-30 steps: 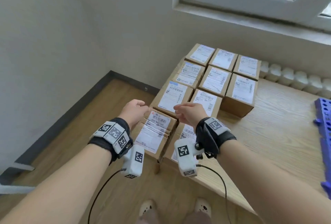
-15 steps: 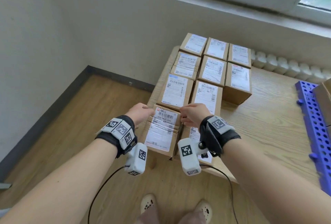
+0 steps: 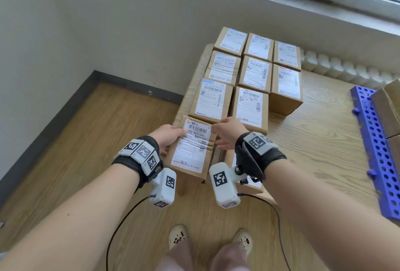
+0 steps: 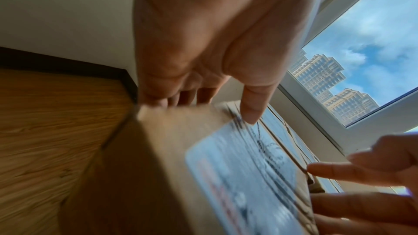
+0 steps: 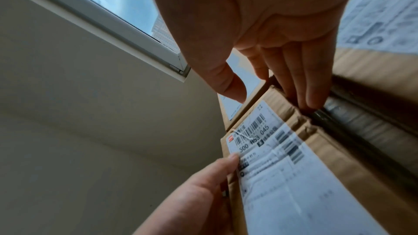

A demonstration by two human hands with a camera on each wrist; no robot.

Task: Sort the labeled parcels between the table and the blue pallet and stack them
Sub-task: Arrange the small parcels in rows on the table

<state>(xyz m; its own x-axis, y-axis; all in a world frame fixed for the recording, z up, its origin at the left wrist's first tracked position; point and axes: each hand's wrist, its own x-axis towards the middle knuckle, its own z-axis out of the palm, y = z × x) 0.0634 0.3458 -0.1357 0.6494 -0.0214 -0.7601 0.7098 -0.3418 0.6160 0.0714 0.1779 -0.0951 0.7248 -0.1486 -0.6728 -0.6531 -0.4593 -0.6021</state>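
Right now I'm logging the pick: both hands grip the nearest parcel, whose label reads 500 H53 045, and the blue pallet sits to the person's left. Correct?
One thing is wrong: the blue pallet lies to the person's right, as the head view shows. The rest holds: the left hand and right hand grip the nearest parcel, labelled 500 H53 045.

The wooden table [image 3: 320, 140] carries rows of labeled parcels [image 3: 254, 73] and a blue pallet [image 3: 376, 140].
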